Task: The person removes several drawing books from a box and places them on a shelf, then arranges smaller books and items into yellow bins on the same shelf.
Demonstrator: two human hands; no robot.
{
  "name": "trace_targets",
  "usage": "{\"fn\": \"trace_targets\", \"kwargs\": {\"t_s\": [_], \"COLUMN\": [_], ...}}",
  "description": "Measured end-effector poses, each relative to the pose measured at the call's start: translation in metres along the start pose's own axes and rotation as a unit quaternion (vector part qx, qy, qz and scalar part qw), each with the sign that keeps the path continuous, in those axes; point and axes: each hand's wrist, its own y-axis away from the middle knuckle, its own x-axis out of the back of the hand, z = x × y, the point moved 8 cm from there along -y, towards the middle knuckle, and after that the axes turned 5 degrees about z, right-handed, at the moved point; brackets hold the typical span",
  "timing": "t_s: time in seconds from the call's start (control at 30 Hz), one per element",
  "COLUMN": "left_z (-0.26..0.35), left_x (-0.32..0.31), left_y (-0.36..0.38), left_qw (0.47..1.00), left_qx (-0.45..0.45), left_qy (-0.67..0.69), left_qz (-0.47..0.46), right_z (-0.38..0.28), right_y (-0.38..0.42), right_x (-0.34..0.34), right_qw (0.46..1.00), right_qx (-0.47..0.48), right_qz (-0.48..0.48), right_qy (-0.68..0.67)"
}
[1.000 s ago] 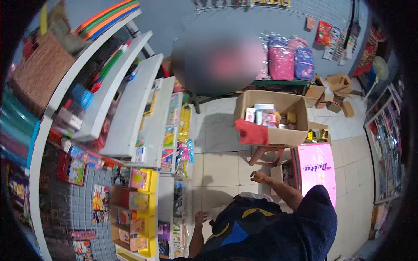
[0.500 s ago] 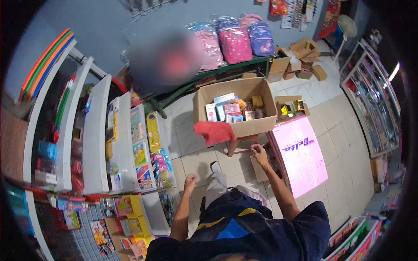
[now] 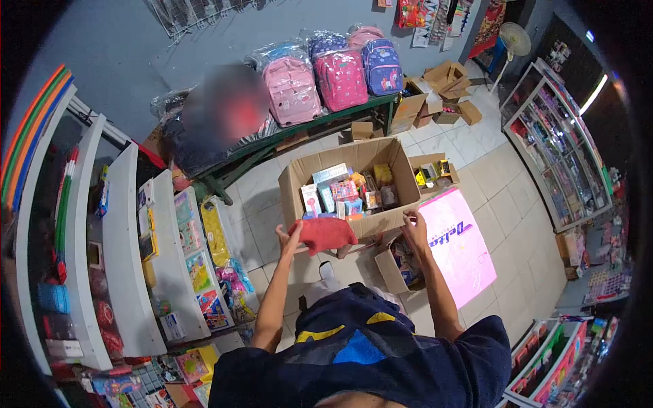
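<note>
A large open cardboard box (image 3: pixel 381 221) full of small packaged goods stands in front of me. A red cloth (image 3: pixel 325 234) hangs over its near left edge. My left hand (image 3: pixel 289 238) is at the cloth's left end, fingers apart around its edge; whether it grips the cloth is unclear. My right hand (image 3: pixel 413 228) is at the box's near right corner, beside a pink sheet (image 3: pixel 462 251) marked "Delta". Its fingertips are curled close together, and what they hold, if anything, is too small to tell.
White shelves (image 3: pixel 129 238) of goods line the left. Wrapped backpacks (image 3: pixel 340 78) sit on a green bench (image 3: pixel 272 139) behind the box. Smaller cartons (image 3: pixel 401 262) are beneath and beside it. A glass cabinet (image 3: pixel 558 149) and a fan (image 3: pixel 515 39) stand at right.
My left hand has moved up and forward to the red cloth. My right hand has risen to the box's near right corner. The view has shifted, and the lower carton shows more.
</note>
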Motion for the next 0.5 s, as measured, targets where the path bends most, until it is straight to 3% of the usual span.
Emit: {"fn": "trace_targets", "kwargs": {"t_s": [0.07,0.13,0.23,0.37,0.5], "left_z": [0.004,-0.016,-0.04,-0.032,-0.024], "left_x": [-0.018,-0.027,-0.025,-0.031,-0.032], "left_y": [-0.005,-0.051,-0.061,-0.049,-0.043], "left_qw": [0.998,0.999,0.999,0.999,0.999], "left_qx": [0.034,-0.025,-0.035,-0.02,0.002], "left_qy": [0.019,-0.005,0.003,0.044,0.028], "left_qz": [-0.043,-0.033,0.005,-0.025,-0.016], "right_z": [-0.015,-0.034,-0.085,-0.044,-0.016], "right_y": [-0.008,-0.013,-0.001,-0.008,-0.02], "right_x": [-0.005,-0.018,-0.045,-0.069,-0.071], "right_qw": [0.997,0.98,0.915,0.839,0.876], "right_qx": [0.046,0.104,0.281,0.222,0.179], "right_qz": [0.015,-0.005,-0.052,-0.161,-0.119], "right_qy": [0.059,0.17,0.285,0.471,0.433]}}
